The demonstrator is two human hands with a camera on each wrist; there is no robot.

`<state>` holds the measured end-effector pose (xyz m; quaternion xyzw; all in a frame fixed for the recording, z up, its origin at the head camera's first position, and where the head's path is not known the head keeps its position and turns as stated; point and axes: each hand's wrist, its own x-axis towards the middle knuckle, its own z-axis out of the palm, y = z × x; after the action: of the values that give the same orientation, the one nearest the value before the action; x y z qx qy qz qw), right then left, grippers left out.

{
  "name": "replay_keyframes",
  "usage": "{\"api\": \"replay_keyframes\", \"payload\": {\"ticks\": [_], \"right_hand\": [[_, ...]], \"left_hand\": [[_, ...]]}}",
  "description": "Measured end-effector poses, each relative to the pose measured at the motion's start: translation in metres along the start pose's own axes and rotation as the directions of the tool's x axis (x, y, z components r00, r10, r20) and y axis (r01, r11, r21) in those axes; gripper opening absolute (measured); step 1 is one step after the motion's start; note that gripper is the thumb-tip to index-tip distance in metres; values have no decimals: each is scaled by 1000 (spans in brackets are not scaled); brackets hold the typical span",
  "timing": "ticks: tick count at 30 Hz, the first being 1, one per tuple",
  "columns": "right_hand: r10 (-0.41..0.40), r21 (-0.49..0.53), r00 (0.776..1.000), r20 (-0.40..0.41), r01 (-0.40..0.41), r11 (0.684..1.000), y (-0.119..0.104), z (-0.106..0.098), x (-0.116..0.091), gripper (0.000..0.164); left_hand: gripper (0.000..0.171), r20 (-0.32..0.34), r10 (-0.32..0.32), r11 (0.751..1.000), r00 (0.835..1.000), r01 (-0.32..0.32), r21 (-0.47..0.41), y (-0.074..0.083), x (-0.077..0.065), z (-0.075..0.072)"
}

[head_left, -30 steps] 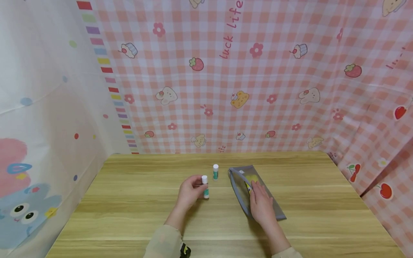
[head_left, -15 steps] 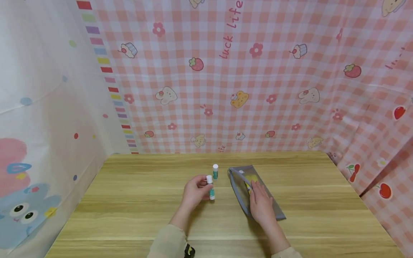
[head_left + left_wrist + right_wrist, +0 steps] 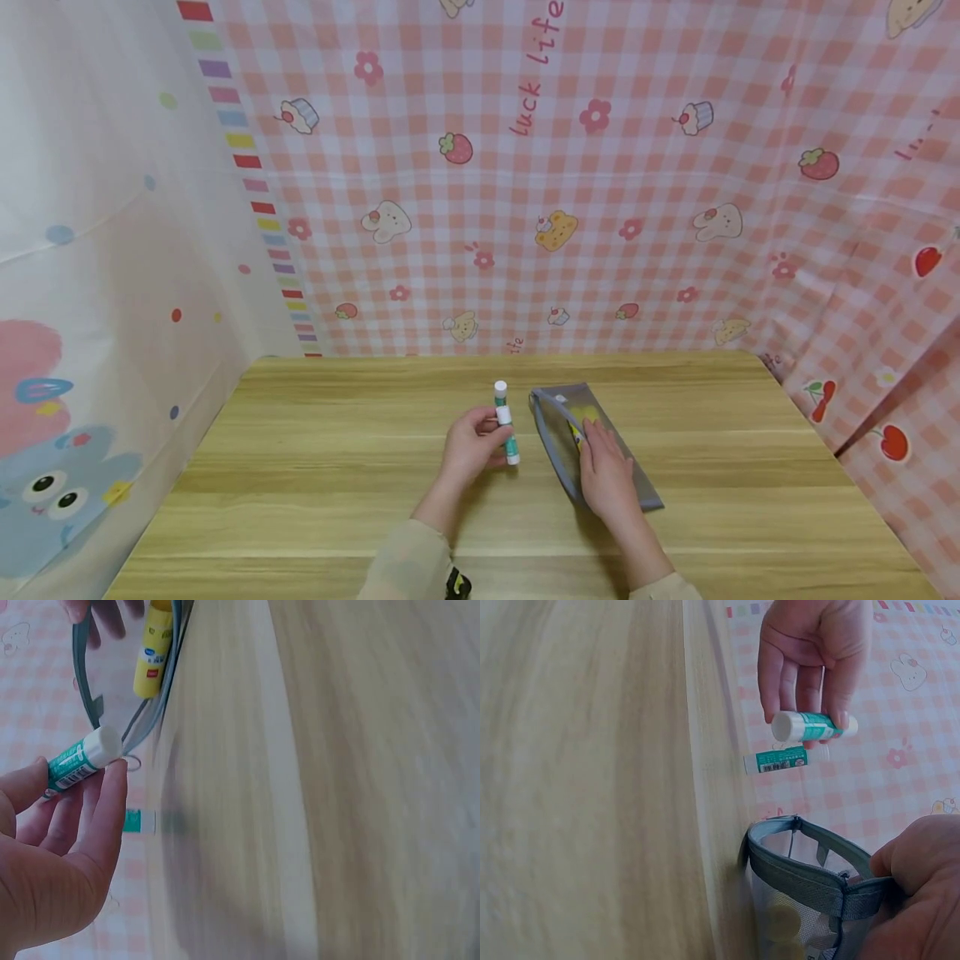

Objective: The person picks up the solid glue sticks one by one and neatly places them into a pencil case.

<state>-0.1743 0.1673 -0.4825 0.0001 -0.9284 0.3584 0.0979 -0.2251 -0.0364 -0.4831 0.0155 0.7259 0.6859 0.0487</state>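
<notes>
My left hand (image 3: 467, 452) pinches a green-and-white glue stick (image 3: 512, 450) between thumb and fingers, above the table and left of a grey mesh zip pouch (image 3: 648, 492). A second green-and-white glue stick (image 3: 780, 759) stands upright on the table just behind the held one, which partly covers it in the head view. The pouch lies with its mouth spread apart towards the left hand. My right hand (image 3: 609, 475) lies over the pouch and grips its upper rim, thumb at the edge in the right wrist view. Inside, a yellow glue stick (image 3: 152, 664) shows; more yellow ends (image 3: 784, 922) appear through the mesh.
The wooden table (image 3: 315, 475) reaches back to a pink checked cloth (image 3: 420, 192) hanging behind it. A white patterned cloth (image 3: 127, 250) hangs at the left. Shadows of the hands fall on the wood.
My left hand has moved right with the glue stick, closer to the pouch, and the stick now tilts slightly. The right hand and the pouch stay in place.
</notes>
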Motion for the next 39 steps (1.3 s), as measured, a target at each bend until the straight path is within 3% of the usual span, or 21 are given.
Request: {"api": "replay_keyframes", "payload": {"ticks": [8,13,16,19,30,39], "right_hand": [[-3,-3,1000,0,3,1000,-1,-1,0,41],[9,6,1000,7,-9,1000,0,0,0,42],[8,8,1000,6,-8,1000,-1,0,0,42],[1,6,1000,-3,-1,1000,-1,-1,0,41],[13,4,1000,6,-13,1000,0,1,1,42],[4,3,1000,-4,-4,1000,0,-1,1,41]], "left_hand": [[31,3,-12,997,1000,12,-72,3,-1,17],[29,3,-21,997,1000,21,-81,22,-13,25],[29,-10,-25,996,1000,24,-80,19,-12,30],[31,-22,-34,995,999,32,-92,5,-4,35],[31,-26,-70,991,997,67,-119,1,-2,47],[27,-25,-126,972,992,119,-204,-1,0,60]]}}
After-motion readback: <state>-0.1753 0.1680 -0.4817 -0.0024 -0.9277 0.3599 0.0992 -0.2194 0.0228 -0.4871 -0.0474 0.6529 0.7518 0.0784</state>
